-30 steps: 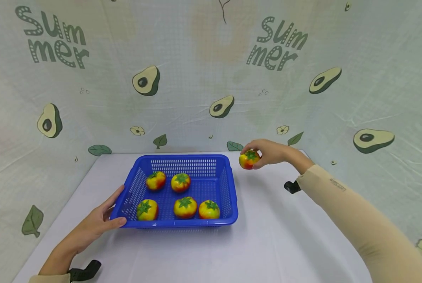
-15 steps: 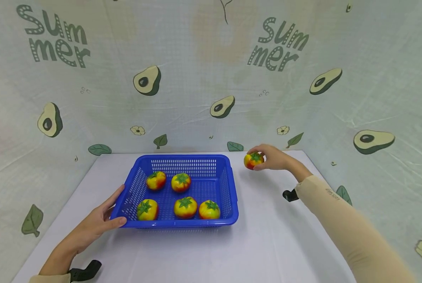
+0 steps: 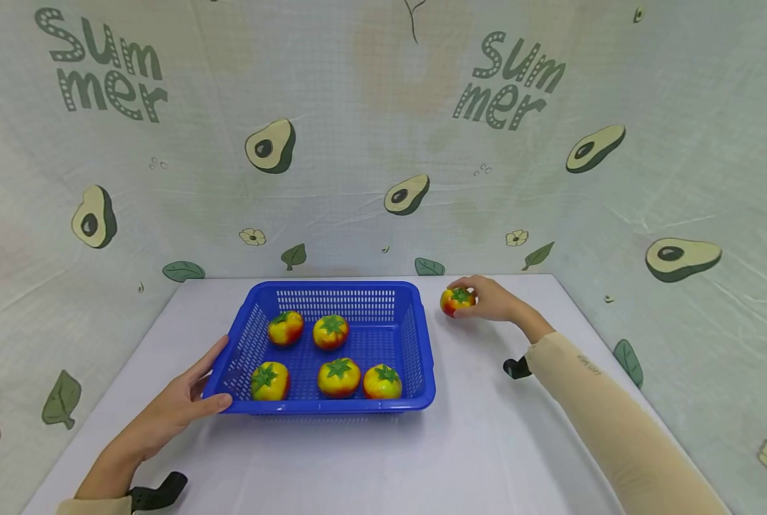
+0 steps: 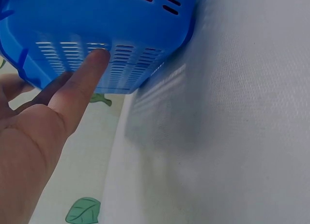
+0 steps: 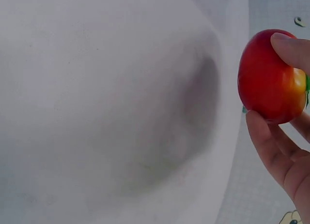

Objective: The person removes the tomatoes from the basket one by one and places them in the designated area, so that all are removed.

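In the head view my right hand (image 3: 494,300) holds a glossy yellow-and-red tomato (image 3: 455,303) with a green leafy top, right of the blue basket (image 3: 319,408). The right wrist view shows this tomato (image 5: 266,83) pinched between thumb and fingers, with a shadow on the white surface. Whether it touches the table is unclear. My left hand (image 3: 176,406) grips the basket's near left corner, thumb at the front and fingers along the left side. In the left wrist view a digit presses the slotted basket wall (image 4: 131,50). Several similar tomatoes (image 3: 339,378) lie inside the basket.
A white-covered table (image 3: 332,465) carries the basket. Behind and on both sides hangs a pale cloth (image 3: 332,157) printed with avocados, leaves and lettering. Black wrist mounts (image 3: 158,492) stick out at both wrists.
My right hand has lowered with the tomato toward the table, shifting slightly right and then back left. The left hand and basket have stayed in place.
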### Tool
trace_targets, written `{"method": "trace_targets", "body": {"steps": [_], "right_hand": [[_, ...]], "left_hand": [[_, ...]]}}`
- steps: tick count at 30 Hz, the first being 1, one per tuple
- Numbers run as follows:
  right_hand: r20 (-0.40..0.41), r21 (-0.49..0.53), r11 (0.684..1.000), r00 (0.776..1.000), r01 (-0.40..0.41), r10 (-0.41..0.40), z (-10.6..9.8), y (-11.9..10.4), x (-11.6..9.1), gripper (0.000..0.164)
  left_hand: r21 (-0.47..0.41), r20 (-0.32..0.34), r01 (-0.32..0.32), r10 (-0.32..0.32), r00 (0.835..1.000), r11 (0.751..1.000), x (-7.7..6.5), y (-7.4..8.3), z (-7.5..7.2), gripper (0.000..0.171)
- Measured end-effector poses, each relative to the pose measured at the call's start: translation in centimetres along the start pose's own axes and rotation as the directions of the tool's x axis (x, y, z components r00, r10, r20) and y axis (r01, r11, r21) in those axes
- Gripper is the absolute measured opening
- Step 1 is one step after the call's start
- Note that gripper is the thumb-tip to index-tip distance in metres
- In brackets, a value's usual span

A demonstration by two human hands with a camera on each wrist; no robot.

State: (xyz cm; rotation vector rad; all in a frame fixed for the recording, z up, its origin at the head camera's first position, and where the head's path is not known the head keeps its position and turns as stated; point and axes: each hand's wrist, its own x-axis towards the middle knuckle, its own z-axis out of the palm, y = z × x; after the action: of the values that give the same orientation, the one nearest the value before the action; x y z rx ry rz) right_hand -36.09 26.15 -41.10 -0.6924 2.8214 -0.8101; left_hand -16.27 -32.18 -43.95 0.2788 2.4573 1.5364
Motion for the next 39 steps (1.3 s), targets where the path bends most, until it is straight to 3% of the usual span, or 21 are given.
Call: {"method": "trace_targets", "body": {"steps": [18,39], "right_hand": [[0.025,-0.019,1.000,1.000,0.007,-0.007,1.7,0.5,-0.1,0.053],[0.040,-0.003,0.999,0.998,-0.048,0.048,2.6,0.5,0.2,0.055]], "left_hand": [[0.021,-0.027,0.000,0.001,1.000,1.000,0.2,0.2,0.2,0.095],[0.013,-0.028,0.010,-0.010,1.000,1.000,0.1,-0.2,0.1,0.094]]}}
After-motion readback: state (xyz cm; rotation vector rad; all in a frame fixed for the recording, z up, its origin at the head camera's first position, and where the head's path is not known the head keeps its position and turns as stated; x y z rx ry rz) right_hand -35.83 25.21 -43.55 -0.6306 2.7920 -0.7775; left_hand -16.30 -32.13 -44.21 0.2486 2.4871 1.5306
